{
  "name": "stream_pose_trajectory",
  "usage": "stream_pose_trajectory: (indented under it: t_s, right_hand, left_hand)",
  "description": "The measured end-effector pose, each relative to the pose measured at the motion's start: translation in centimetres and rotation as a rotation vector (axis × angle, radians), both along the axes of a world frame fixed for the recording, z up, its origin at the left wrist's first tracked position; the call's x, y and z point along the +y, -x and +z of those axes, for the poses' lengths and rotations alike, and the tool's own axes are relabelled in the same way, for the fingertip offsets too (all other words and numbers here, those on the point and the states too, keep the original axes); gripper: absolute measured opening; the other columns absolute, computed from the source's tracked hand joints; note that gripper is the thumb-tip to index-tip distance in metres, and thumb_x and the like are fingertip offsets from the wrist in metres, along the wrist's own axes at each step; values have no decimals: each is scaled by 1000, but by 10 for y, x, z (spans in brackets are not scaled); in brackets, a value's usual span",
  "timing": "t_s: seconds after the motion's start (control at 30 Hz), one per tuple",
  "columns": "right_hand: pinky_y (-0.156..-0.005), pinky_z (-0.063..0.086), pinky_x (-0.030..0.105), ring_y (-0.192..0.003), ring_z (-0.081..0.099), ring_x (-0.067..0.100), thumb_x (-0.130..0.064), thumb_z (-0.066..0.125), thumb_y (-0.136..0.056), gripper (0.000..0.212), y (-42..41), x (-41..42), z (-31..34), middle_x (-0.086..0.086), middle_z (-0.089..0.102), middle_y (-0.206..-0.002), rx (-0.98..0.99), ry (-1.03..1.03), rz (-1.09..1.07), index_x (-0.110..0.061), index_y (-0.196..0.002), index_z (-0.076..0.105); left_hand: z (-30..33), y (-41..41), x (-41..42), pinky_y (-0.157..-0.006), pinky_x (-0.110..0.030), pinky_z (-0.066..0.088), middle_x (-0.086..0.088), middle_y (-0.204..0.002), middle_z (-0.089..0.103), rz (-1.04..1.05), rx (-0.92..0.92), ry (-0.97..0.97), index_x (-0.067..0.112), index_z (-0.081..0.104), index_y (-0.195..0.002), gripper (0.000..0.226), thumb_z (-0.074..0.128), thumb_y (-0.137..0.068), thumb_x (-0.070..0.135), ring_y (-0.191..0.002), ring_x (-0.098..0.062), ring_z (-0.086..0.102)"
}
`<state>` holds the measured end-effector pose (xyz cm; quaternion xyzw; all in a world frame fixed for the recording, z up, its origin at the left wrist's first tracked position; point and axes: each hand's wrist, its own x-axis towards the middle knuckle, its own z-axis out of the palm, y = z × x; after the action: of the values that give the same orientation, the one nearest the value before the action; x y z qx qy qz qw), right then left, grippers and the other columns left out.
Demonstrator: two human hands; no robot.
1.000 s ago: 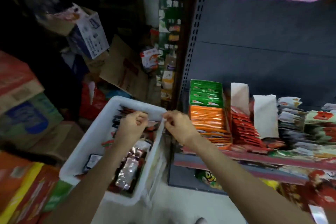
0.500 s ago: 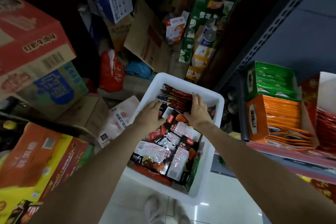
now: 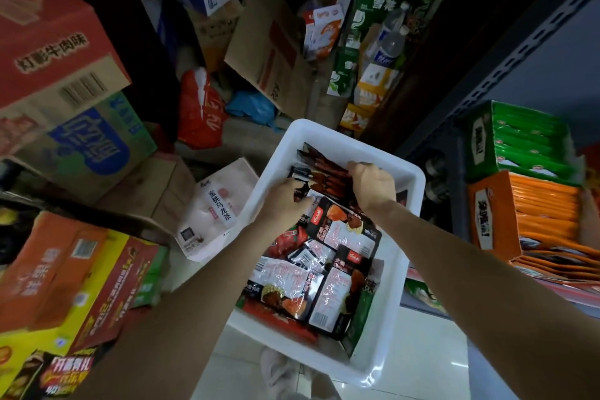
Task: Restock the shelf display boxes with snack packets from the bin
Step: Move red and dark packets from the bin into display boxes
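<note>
While both forearms reach down and forward from the lower edge of the view, we see the two hands working inside the white bin [image 3: 402, 269], which sits low beside the shelf. At the far end of the bin lies a fanned stack of dark brown packets [image 3: 324, 172]. Our right hand [image 3: 373, 187] arches over that stack from its right side, knuckles up, fingers curled down onto the packets' far edges, so this grip is clamped on the stack. Our left hand [image 3: 285, 201] meets the same stack at its near left corner, fingers bent around the packet edges; it too holds them, though the fingertips are hidden under the packets. Closer to us, the bin is filled with loose black, red and white snack packets [image 3: 305, 282] lying flat and overlapping. To the right, on the shelf, stand a green display box [image 3: 519, 140] and an orange display box [image 3: 526, 211], both holding upright rows of packets.
</note>
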<state>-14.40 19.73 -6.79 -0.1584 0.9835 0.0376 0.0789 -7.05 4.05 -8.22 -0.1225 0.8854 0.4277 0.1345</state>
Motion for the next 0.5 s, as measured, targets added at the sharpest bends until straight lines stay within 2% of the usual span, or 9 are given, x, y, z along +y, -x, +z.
stream_pose_trajectory:
  t_s: [0.07,0.1,0.17,0.23,0.3,0.33,0.4,0.43,0.5]
  right_hand:
    - [-70,48,36,-98,63,32,6,42,-88,40,-1,5,8,11,64,-105,34,35,-15,-13,-122,51]
    - [-65,44,35,-95,63,33,9,42,-86,42,-2,9,12,12,65,-101,51,92,-38,-13,-119,53]
    - [-63,43,33,-92,64,31,11,47,-81,43,-6,19,22,10,66,-98,108,230,-40,-12,-116,58]
    - [-65,50,31,-87,66,25,4,49,-77,35,-14,31,33,9,68,-92,170,390,71,-9,-106,64]
    - [-76,56,32,-86,68,25,9,51,-75,32,-23,41,46,12,71,-91,198,567,182,-2,-99,69]
    - [-84,55,35,-90,69,28,16,54,-73,34,-29,45,53,16,71,-95,200,624,198,1,-99,70]
    - [-94,47,39,-99,66,32,18,55,-76,32,-40,51,65,21,69,-101,215,695,185,5,-100,70]
    - [-95,45,41,-102,64,33,16,54,-78,29,-44,55,69,22,69,-102,237,710,190,5,-99,70]
    - [-96,47,45,-107,62,35,16,55,-79,27,-52,63,76,23,68,-104,268,723,181,6,-99,70]
  left_hand:
    - [10,1,2,-78,-26,40,-8,-100,59,150,56,-151,4,62,-101,22,46,-97,19,-93,-18,54]
    - [15,2,3,-76,-24,38,-7,-97,58,219,43,-265,8,62,-100,26,41,-100,23,-92,-17,53]
    - [29,5,2,-77,-24,44,-9,-102,60,439,-121,-670,2,59,-114,50,32,-100,43,-96,-20,57]
    - [41,8,-6,-82,-31,52,-22,-109,63,666,-345,-1170,-10,52,-115,82,27,-92,64,-101,-30,62]
    - [54,10,-16,-86,-39,55,-31,-109,63,729,-462,-1449,-18,49,-111,94,33,-86,71,-102,-36,64]
    - [62,10,-18,-83,-38,57,-32,-109,63,708,-470,-1490,-19,49,-114,88,42,-87,65,-99,-36,66]
    - [80,8,-17,-70,-33,60,-31,-108,64,646,-462,-1442,-14,49,-120,64,59,-88,40,-93,-32,69]
    - [88,6,-15,-65,-30,60,-29,-109,65,608,-444,-1410,-12,49,-122,56,62,-87,30,-91,-31,70]
    - [101,5,-10,-62,-26,59,-27,-112,64,531,-401,-1367,-7,52,-121,46,61,-88,24,-89,-27,71]
